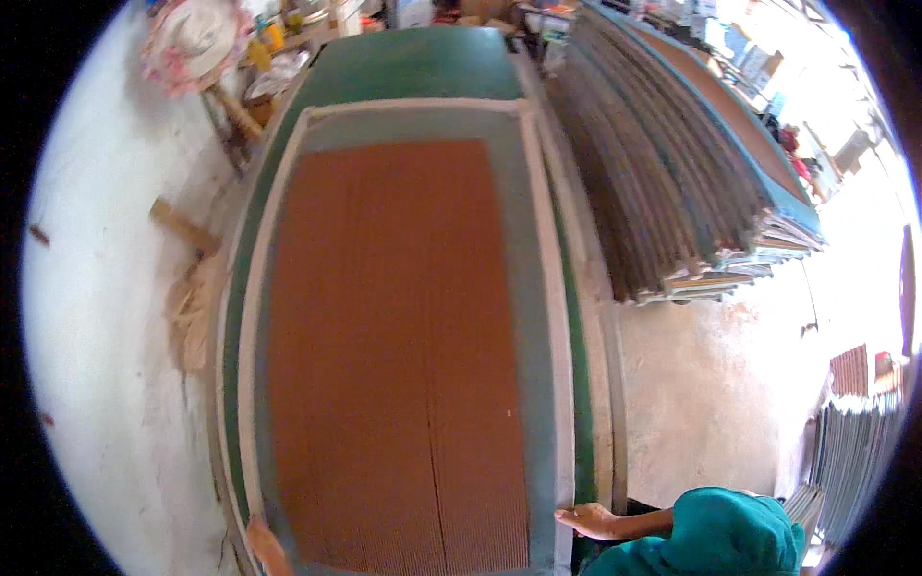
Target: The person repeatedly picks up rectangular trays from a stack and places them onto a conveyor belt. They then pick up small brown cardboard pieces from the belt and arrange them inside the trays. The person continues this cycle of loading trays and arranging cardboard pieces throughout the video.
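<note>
A long screen frame (565, 422) with pale bars lies on a green-topped table (413, 62). Inside its teal border is a brown panel (394, 346) with fine lengthwise stripes and a darker line near the right. At the near right corner my right hand (588, 521) grips the frame's side bar, thumb on top and the other fingers mostly hidden. My left hand (267, 547) is closed at the opposite bar by the near left corner, partly cut off by the picture's lower edge. A teal sleeve (720, 538) covers my right arm.
A large stack of similar frames (663, 154) leans right of the table, its corners jutting over the floor (711, 394). More frames (855, 461) stand at the lower right. A white wall (106, 336) runs close along the left, where a pale hat (197, 43) hangs.
</note>
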Available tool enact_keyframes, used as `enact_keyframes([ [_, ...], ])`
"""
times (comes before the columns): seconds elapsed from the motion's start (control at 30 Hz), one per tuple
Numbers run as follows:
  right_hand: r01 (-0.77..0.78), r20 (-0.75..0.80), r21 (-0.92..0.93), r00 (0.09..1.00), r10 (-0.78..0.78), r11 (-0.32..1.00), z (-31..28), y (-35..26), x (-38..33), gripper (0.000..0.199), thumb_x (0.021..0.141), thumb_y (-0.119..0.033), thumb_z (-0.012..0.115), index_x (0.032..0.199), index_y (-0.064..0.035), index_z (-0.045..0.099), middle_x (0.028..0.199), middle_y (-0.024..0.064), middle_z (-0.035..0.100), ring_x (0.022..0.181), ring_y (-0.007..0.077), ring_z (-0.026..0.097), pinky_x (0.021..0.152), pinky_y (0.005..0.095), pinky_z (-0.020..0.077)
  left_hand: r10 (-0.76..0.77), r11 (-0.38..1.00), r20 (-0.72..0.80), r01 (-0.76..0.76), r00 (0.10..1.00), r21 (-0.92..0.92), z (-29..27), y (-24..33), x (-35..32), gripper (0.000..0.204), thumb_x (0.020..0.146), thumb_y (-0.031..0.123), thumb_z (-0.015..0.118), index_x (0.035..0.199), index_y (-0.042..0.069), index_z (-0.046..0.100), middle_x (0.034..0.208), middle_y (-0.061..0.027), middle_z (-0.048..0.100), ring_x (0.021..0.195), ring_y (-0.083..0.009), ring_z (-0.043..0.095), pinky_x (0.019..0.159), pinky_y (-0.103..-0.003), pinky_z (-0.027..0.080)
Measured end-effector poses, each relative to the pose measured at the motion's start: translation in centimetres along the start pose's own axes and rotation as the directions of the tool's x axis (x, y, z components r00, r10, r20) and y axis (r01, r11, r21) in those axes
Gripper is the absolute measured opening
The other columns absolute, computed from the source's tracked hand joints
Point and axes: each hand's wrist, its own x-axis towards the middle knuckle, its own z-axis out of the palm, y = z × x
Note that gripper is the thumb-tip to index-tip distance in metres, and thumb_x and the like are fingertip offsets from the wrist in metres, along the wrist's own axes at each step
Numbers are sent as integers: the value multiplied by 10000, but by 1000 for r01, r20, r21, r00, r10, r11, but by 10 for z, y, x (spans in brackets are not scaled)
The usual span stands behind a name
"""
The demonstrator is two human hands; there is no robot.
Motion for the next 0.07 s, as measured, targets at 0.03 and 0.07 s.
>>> enact_keyframes([
  [0.03, -51, -14, -29, 999, 50, 998, -20, -5, 1, 806, 803, -722, 292, 586, 17, 529, 601, 177, 549, 638, 323, 585, 615, 451, 435, 172, 984, -37, -170, 984, 57, 12, -24, 1, 547, 938, 417, 301, 1346, 58, 362, 1379, -162, 358, 1268, -370, 308, 1051, -426, 237],
  [0.07, -100, -44, -42, 994, 99, 994, -42, -9, 3, 788, 805, -710, 316, 607, 18, 541, 611, 183, 554, 659, 320, 591, 621, 454, 437, 219, 975, -38, -217, 975, 49, 2, -19, 23, 547, 938, 417, 301, 1346, 58, 362, 1379, -162, 358, 1268, -370, 308, 1051, -426, 237],
])
